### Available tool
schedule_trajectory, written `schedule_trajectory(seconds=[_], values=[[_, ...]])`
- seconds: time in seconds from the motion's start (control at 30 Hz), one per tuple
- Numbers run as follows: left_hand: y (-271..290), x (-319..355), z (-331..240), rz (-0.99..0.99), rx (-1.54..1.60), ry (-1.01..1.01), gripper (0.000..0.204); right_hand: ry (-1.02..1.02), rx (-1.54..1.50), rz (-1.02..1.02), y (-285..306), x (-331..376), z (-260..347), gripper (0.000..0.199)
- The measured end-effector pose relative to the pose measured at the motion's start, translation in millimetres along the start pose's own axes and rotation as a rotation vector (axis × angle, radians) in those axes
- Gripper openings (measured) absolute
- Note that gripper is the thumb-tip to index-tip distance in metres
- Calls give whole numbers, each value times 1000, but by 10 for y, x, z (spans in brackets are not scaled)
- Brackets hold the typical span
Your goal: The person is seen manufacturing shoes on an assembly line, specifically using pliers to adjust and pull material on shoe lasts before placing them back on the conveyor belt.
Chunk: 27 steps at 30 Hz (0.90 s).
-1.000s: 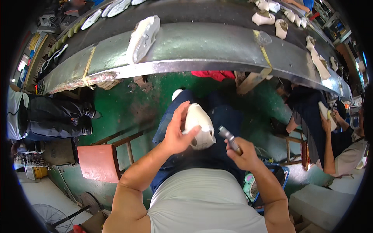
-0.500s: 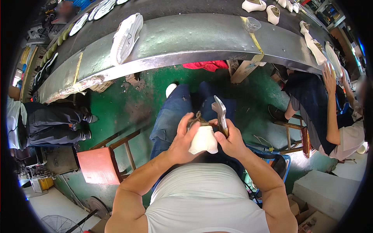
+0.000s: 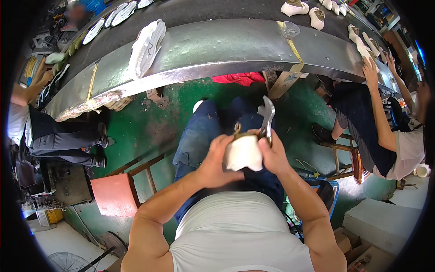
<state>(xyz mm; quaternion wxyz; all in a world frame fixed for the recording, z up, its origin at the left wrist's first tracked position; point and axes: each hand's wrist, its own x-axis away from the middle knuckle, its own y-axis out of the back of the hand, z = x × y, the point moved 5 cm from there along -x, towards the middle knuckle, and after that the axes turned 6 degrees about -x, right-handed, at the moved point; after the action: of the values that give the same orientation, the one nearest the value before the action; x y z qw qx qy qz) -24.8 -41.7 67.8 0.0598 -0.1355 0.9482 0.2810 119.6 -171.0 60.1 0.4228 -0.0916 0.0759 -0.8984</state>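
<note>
A white shoe upper (image 3: 244, 153) sits on my lap, held between both hands. My left hand (image 3: 212, 159) grips its left side. My right hand (image 3: 272, 152) presses on its right side and also holds metal lasting pliers (image 3: 267, 115), whose jaws point up and away from me. My legs in blue jeans (image 3: 199, 131) lie underneath. The shoe's far end is hidden behind my fingers.
A long grey conveyor belt (image 3: 217, 45) curves across the top, carrying a white sneaker (image 3: 146, 45) and several white shoes (image 3: 294, 8). A seated person (image 3: 376, 127) reaches to the belt at right; another person (image 3: 54, 136) sits at left. A red stool (image 3: 115, 192) stands on the green floor.
The shoe came down from in front of me onto my lap and both hands closed around it. The pliers swung from pointing sideways to standing upright. The white sneaker on the belt shifted left.
</note>
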Motion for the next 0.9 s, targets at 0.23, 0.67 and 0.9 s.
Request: schedule_trajectory(seconds=[0.23,0.67,0.9], values=[[-229,280,-74,-53,183,-39,91,146,143,188,-259,244,-34,33],[-306,287,-3,-135,290,83,72,167,171,77,-364,246,-73,29],[-318,235,49,-119,212,4,83,129,78,34,-313,231,-158,25]])
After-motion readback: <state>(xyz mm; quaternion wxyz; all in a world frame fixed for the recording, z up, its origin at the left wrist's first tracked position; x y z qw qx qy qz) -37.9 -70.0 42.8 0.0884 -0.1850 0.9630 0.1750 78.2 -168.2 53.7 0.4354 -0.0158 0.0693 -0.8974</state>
